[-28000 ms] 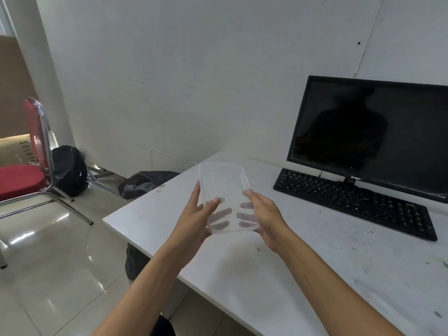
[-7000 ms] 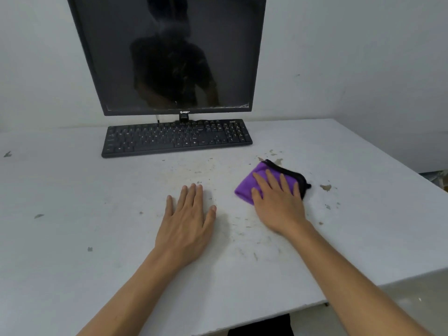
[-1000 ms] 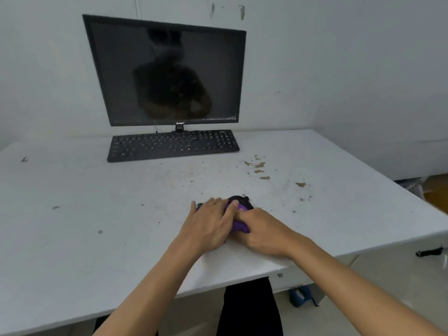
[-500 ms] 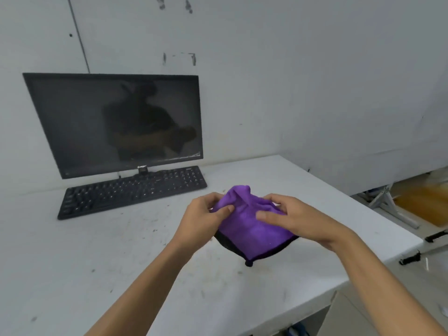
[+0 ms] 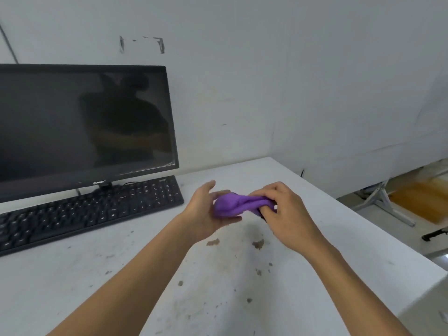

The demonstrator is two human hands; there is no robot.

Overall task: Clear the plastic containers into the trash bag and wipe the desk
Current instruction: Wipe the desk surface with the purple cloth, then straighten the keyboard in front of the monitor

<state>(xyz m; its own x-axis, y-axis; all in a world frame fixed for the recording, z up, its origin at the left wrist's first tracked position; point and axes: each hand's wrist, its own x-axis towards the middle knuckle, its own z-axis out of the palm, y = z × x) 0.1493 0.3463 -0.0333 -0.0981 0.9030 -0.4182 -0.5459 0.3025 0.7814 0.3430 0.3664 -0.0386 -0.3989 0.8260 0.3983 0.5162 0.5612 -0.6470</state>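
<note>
- A glossy black monitor (image 5: 82, 122) and a flat black keyboard (image 5: 89, 209) stand at the left of the white desk (image 5: 72, 287).
- Left hand (image 5: 206, 214) cups the soft, bunched purple cloth (image 5: 237, 206) from beneath, fingers curled round it.
- Right hand (image 5: 283, 214) pinches its other end, up off the matte desktop with its brown flecks (image 5: 258, 243).

No words or numbers can be read here. The monitor (image 5: 82, 122) has a small pale logo (image 5: 99, 182) in the middle of its bottom edge, but it is too small and fuzzy to spell out. The keyboard (image 5: 92, 209) has white marks on its black keys, and they are too blurry to tell one letter from another. A tiny pale mark sits near the keyboard's far right corner, and it is too fuzzy to read as well.
</note>
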